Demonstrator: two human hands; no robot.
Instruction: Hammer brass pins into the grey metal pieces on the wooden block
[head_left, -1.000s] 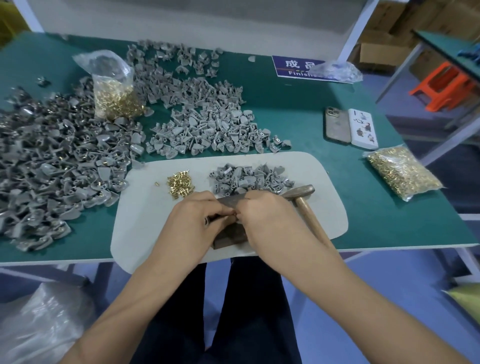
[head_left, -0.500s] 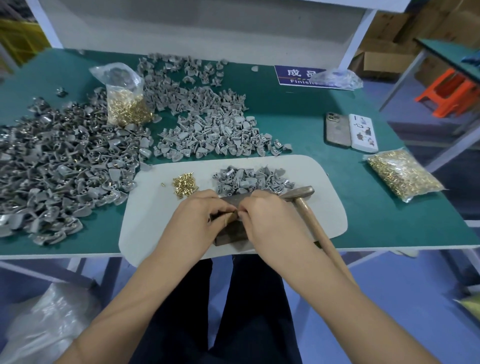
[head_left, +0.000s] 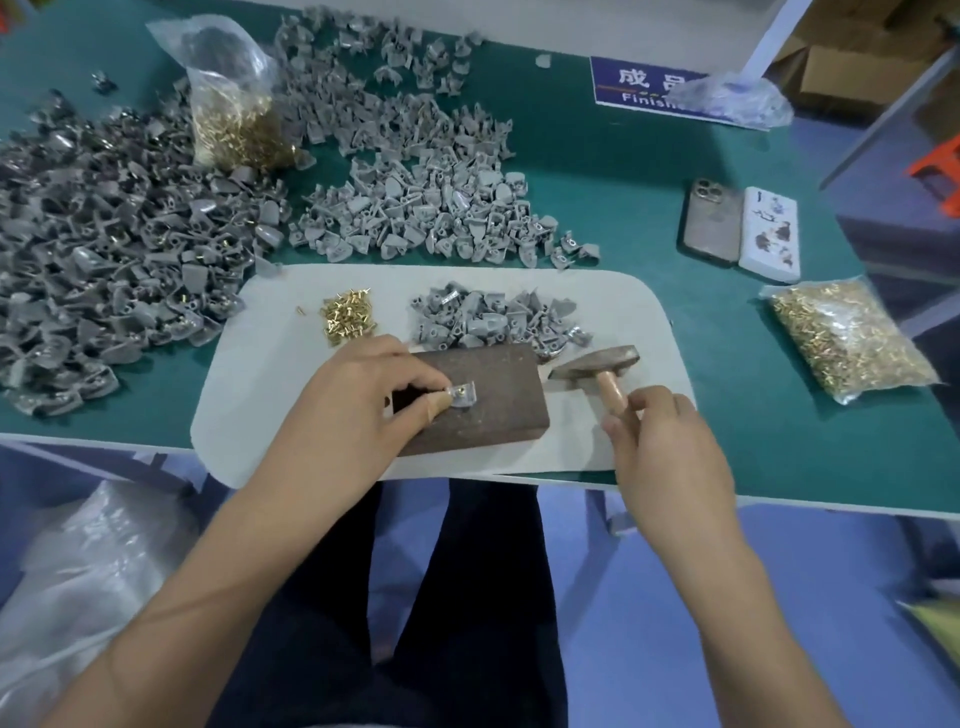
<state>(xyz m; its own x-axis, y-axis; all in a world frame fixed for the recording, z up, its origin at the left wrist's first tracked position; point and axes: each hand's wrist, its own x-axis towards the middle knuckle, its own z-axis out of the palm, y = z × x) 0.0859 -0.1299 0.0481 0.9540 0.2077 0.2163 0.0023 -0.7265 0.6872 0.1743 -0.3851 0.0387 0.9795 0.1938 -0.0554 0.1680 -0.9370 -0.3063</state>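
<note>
Half a second earlier both hands had been bunched together over the wooden block (head_left: 470, 400), fitting a brass pin (head_left: 459, 393) into a grey metal piece (head_left: 464, 393). Now the right hand (head_left: 662, 447) had pulled away right, fingers loosely curled and empty, just touching the hammer (head_left: 597, 370) handle. The left hand (head_left: 358, 410) pinched the piece on the block's top. The pin looked seated; gripping the hammer and striking seemed next.

even, soft overhead light, faint shadows; wide-angle bending at the edges; slight blur overall, glare on the far plastic bag (head_left: 228, 67).
</note>
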